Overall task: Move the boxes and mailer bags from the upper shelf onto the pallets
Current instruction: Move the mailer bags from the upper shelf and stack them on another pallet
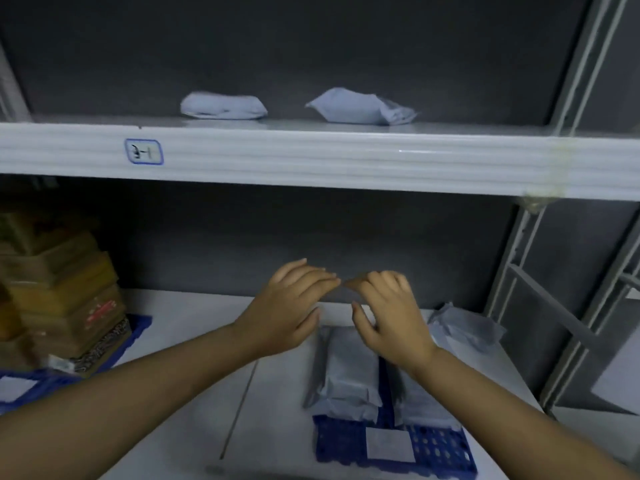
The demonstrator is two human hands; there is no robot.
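At the far left a stack of cardboard boxes (65,299) stood on a blue pallet (140,323), already down at the low level. Above it, the front edge of the upper shelf (346,157) carried a small handwritten label (143,152). On that shelf lay two grey mailer bags, well apart and not yet moved: the left bag (223,105) near the middle and the right bag (363,107) further along.

Below the shelf, the left hand (291,306) and the right hand (388,313) hovered side by side, palms down. Their fingers (322,275) were loosely curved and held nothing, the tips of the two hands almost meeting. Under them two flat mailer bags (346,368) lay side by side on a second blue pallet (433,448) on the white surface (194,393). A crumpled bag (464,327) sat just beyond, near the grey shelf upright (540,271).

The step in hand looked like the gap between a set-down and the next fetch: the hands were free above the loaded pallet. The next move would call for reaching up over the shelf edge to one of the two bags. Being soft and slack, each would want a grip round its body rather than at a corner.
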